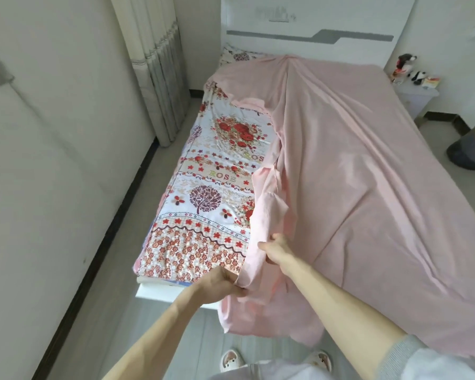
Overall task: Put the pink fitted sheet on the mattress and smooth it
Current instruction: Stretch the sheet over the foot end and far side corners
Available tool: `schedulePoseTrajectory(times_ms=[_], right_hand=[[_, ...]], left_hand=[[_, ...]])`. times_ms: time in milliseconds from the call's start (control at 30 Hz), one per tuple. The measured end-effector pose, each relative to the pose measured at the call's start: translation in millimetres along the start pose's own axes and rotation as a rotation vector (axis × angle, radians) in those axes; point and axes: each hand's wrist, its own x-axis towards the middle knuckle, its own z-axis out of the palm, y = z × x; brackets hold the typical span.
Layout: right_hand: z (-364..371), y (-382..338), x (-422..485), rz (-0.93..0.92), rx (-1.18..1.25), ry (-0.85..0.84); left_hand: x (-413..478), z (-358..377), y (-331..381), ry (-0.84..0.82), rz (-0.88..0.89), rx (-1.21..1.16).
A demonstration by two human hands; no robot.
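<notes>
While left hand pinches pink sheet hem | right hand grips its fold, fingertips hidden

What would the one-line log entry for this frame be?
stage: spreading | left hand: grips pink sheet edge at foot | right hand: grips sheet edge farther up | floral bedding: left strip uncovered

White bed, floral cover, pink sheet atop.
</notes>
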Motion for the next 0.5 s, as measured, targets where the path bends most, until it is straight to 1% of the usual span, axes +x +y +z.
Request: schedulePoseTrajectory(times_ms=[67,133,200,233,267,333,400,467,500], right_hand=[[11.0,15.9,15.5,-0.047,-0.044,0.041],[20.8,26.8,20.8,-0.111,-0.088,0.061],[24.7,17.3,-4.3,-0.168,-0.093,0.063],[26.1,7.9,-22.4,-0.194,-0.113,0.034],[27.7,2.1,-36.1,-0.224,-0.122,-0.018],[31.1,-6.6,-58.4,-0.274,-0.100,-0.181],[32.5,-16.4,-78.4,-0.311,-0.090,-0.363],[31.8,-20.6,-88.6,-0.277,-0.103,-0.501],[27.9,-21.2,-91.0,-0.250,-0.121,-0.554]], left_hand=[[-8.2,-9.6,-12.6,0.048,-0.074,0.003],[-15.7,-19.1,-25.9,0.057,-0.163,0.030],[-19.6,-25.9,-40.4,0.036,-0.235,0.018],[-20.2,-28.6,-45.4,0.033,-0.245,-0.042],[-19.7,-30.6,-46.7,0.049,-0.241,-0.148],[-13.8,-33.2,-42.5,0.117,-0.196,-0.391],[-7.9,-34.9,-26.4,0.126,-0.125,-0.539],[-0.7,-34.1,-7.1,0.105,-0.077,-0.539],[6.8,-31.9,0.5,0.131,-0.060,-0.485]])
